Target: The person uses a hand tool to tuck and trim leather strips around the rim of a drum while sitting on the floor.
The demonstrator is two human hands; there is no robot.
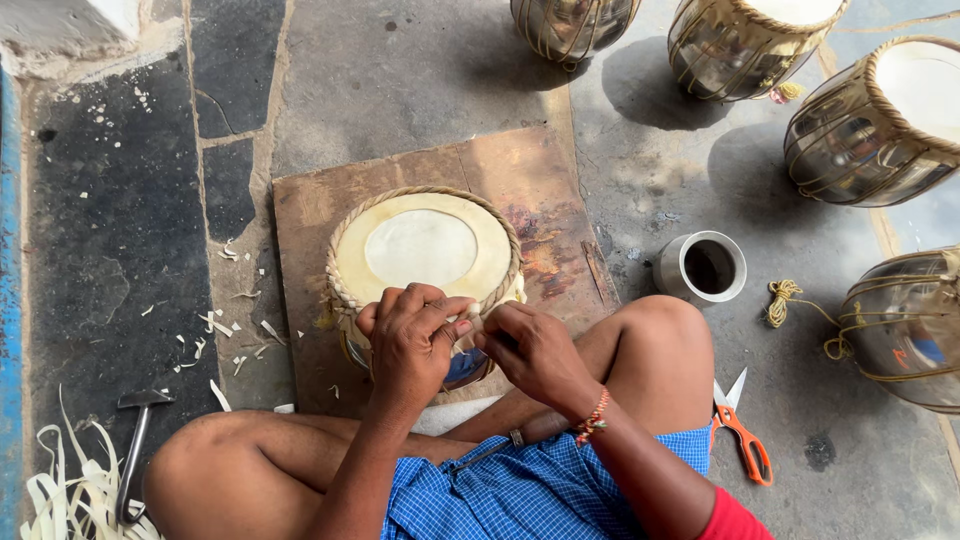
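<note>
A small metal drum (425, 250) with a cream skin head and a braided rim stands on a wooden board (530, 180) in front of my crossed legs. My left hand (410, 340) is closed at the near rim, pinching a pale strap. Right beside it, my right hand (535, 350) grips the same pale strap at the drum's edge; a beaded thread is on that wrist. The drum's near side is hidden behind both hands.
Several shiny laced drums (870, 130) stand at the top and right. A metal cup (705, 267) sits right of the board, orange-handled scissors (742, 430) by my right knee, yellow cord (785, 300) nearby. A hammer (135, 450) and pale strap scraps (70, 500) lie at left.
</note>
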